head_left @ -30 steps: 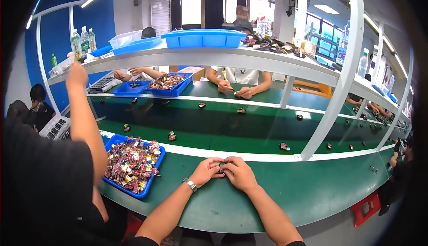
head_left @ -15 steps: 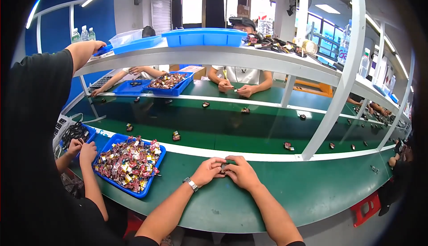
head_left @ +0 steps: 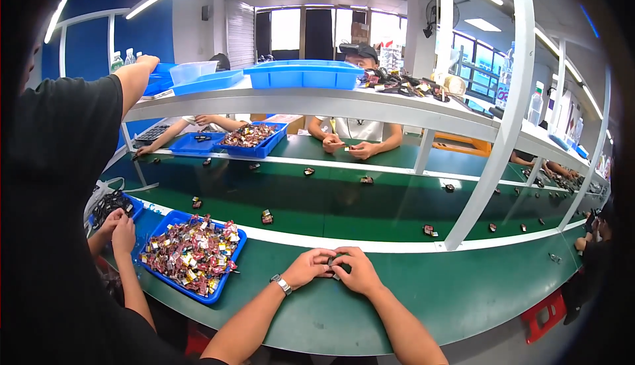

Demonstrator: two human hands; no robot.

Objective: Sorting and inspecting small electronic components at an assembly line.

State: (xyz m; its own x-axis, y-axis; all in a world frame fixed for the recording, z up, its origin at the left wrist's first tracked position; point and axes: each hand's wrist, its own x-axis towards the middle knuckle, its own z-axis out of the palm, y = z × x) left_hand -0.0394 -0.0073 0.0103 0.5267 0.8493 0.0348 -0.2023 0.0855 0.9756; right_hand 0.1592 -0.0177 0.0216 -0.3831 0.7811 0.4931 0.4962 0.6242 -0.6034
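My left hand (head_left: 307, 268), below a silver wristwatch (head_left: 281, 284), and my right hand (head_left: 358, 272) meet over the near green bench. Their fingers close together on a small dark part (head_left: 333, 267), mostly covered by the fingertips, so its exact kind does not show. To the left stands a blue tray (head_left: 241, 246) heaped with small parts (head_left: 192, 254) in red, white, yellow and black. Beyond a white rail, similar small parts, such as one (head_left: 266, 217), lie spaced out on the dark green conveyor belt (head_left: 317, 200).
A white shelf frame (head_left: 486, 140) rises from the rail, bearing blue trays (head_left: 304, 77) and dark cabled parts. At my left, a co-worker's hands (head_left: 119, 229) pinch something; another person's arm (head_left: 135, 77) reaches to the shelf. Someone opposite (head_left: 357, 141) handles a small part. A red stool (head_left: 544, 313) stands right.
The view has shifted slightly. The person at left has reached farther over the shelf, and a blue tray there sits higher. My hands stay together, their fingers slightly shifted around the dark part.
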